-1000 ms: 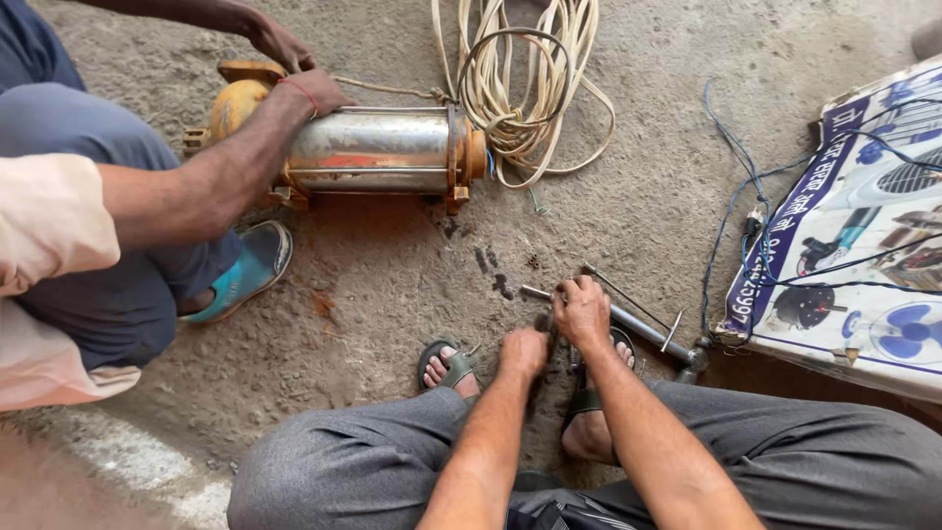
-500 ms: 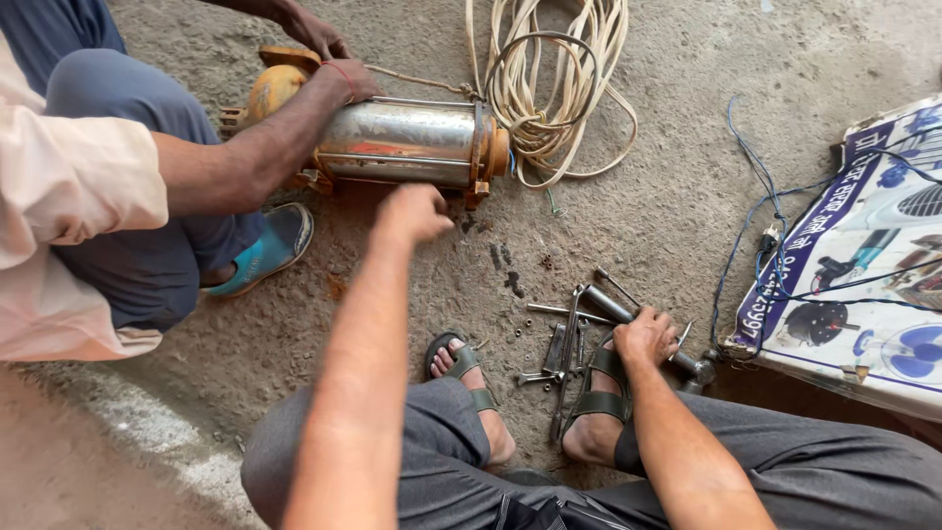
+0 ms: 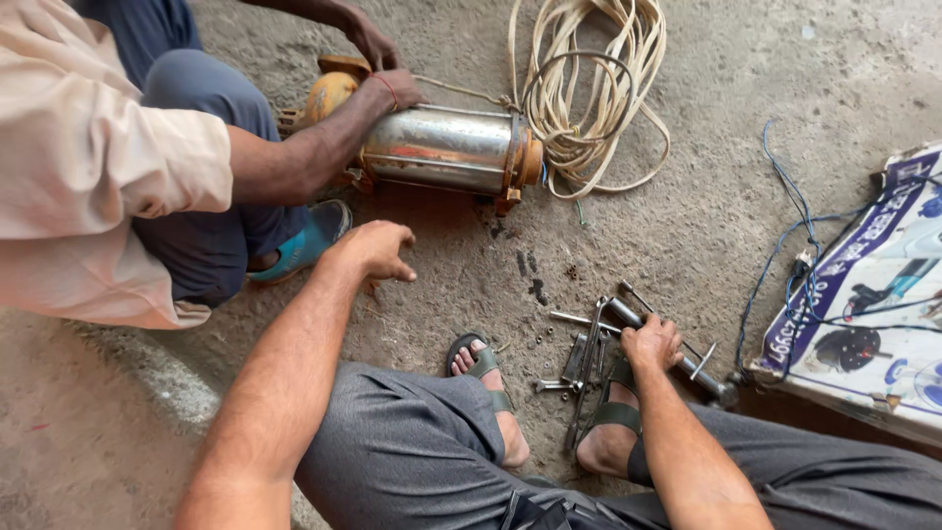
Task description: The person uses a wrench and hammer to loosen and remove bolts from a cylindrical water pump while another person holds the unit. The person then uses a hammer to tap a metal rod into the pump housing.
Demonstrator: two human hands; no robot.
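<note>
On bare concrete — left hand (image 3: 378, 247) grip wide, empty; right hand (image 3: 648, 342) around grey tool (image 3: 677, 365).

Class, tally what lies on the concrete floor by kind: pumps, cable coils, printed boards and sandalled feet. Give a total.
Cylindrical steel pump: 1
Cream cable coil: 1
Blue-and-white printed board: 1
Grey-strapped sandalled feet: 2
Blue sandalled foot: 1
Total: 6

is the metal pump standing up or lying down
Lying down: the steel pump rests on its side on the concrete floor, steadied by another person's hand.
</note>
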